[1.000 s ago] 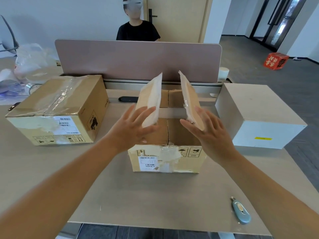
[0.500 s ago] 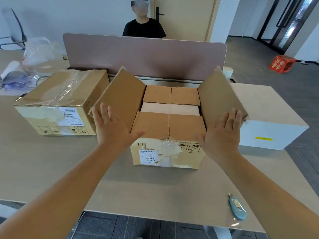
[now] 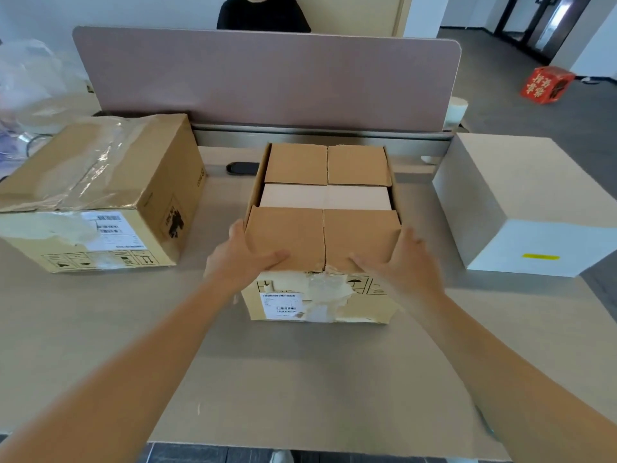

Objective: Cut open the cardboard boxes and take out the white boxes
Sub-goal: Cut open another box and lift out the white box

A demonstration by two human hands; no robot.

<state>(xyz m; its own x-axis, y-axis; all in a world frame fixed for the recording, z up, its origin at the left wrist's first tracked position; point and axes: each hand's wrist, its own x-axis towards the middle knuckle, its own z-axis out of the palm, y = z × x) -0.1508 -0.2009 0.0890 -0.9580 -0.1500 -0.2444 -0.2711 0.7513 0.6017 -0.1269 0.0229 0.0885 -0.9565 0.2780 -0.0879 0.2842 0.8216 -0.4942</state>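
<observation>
White box [image 3: 325,196] mostly hidden under inner flaps, long axis left-right; left hand [image 3: 241,256], right hand [image 3: 402,267] grips spread flat on open carton [image 3: 320,297] near corners

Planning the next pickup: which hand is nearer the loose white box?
Right. The right hand rests on the open carton's near-right flap, closer to the white box; the left hand holds the carton's left corner.
</observation>
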